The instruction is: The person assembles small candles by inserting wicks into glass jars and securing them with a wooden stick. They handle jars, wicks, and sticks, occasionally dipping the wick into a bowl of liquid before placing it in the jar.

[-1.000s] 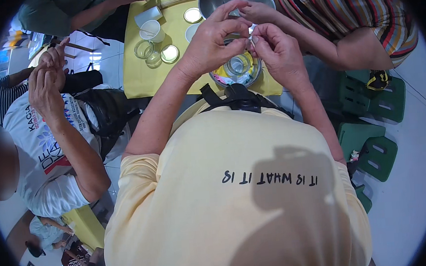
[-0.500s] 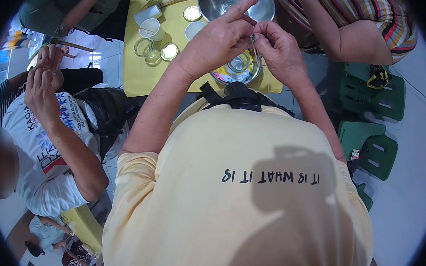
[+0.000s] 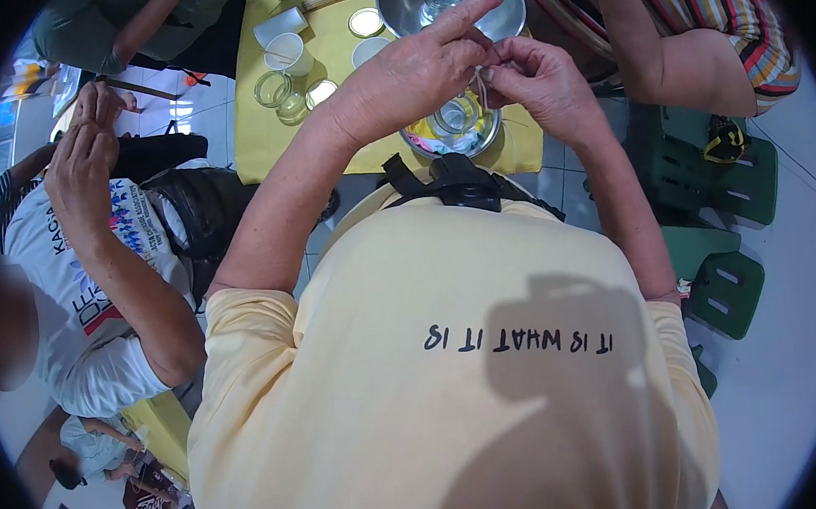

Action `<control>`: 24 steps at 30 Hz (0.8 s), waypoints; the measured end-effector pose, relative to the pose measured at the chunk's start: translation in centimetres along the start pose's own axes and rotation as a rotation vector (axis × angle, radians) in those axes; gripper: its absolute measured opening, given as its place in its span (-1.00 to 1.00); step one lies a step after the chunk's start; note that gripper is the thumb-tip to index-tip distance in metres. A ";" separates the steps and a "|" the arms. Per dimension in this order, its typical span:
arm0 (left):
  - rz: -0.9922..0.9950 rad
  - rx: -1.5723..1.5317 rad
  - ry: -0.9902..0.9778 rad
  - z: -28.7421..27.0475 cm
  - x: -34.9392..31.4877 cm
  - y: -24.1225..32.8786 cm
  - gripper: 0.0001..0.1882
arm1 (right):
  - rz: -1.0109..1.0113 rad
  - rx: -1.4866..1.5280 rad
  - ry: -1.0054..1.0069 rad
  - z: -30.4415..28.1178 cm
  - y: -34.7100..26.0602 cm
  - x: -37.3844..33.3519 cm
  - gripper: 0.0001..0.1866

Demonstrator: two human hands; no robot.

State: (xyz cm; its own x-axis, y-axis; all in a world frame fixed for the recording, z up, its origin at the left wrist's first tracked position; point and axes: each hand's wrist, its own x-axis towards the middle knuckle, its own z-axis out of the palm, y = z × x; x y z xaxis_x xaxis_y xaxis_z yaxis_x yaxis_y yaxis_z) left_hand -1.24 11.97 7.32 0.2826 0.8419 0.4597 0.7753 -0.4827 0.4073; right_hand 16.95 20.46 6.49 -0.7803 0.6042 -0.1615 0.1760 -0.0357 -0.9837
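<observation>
The right hand [image 3: 548, 86] has its fingers pinched on pale string [image 3: 481, 86]; I can't tell whether the left hand [image 3: 419, 74] grips it.

Pale strand [image 3: 482, 90] partly hidden at right hand [image 3: 542, 80], material unclear; metal bowl [image 3: 398, 11] cut off by top edge.

This looks like a shared hall or classroom, with a yellow-covered table [image 3: 263, 149] bearing glass jars [image 3: 272, 91] and a metal bowl [image 3: 393, 10], a second table [image 3: 163, 432] at left, green plastic chairs [image 3: 730, 296] at right, a tiled floor [image 3: 217, 109], and several people [image 3: 132, 368] about the room.
</observation>
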 end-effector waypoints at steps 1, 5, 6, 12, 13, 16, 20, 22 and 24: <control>-0.012 -0.007 -0.008 0.0 -0.1 0.0 -0.79 | 0.003 0.018 0.009 0.2 0.1 0.0 -0.82; -0.023 0.012 -0.014 0.1 -0.2 0.1 -0.75 | 0.030 0.088 0.039 0.7 0.4 0.0 -0.81; -0.012 0.020 -0.003 0.1 -0.2 0.1 -0.75 | 0.040 0.106 0.046 0.7 0.3 0.0 -0.81; 0.040 0.011 0.019 0.3 -0.2 -0.2 -0.74 | -0.018 -0.092 0.099 1.3 0.5 0.1 -0.85; 0.044 0.005 0.023 0.3 -0.2 -0.3 -0.74 | -0.036 -0.070 0.087 1.3 0.6 0.1 -0.87; -0.004 -0.110 0.131 0.5 -0.6 -0.4 -0.80 | -0.078 -0.019 0.069 1.5 1.0 0.1 -0.90; -0.074 -0.169 0.160 0.6 -1.2 -0.5 -0.84 | -0.072 0.166 0.068 1.9 1.5 0.1 -0.92; -0.097 -0.208 0.180 0.9 -1.4 -0.5 -0.83 | -0.036 0.285 0.056 1.9 1.6 0.1 -0.91; -0.140 -0.248 0.222 1.5 -1.7 -0.2 -0.84 | 0.021 0.353 0.045 1.8 1.7 0.0 -0.91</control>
State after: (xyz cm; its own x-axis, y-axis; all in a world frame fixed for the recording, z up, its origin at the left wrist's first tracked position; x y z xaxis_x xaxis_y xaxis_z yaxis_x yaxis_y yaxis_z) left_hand -0.99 10.98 5.28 0.0327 0.8444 0.5347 0.6295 -0.4329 0.6452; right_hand 16.16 19.03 4.67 -0.7500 0.6348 -0.1858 -0.0330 -0.3164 -0.9480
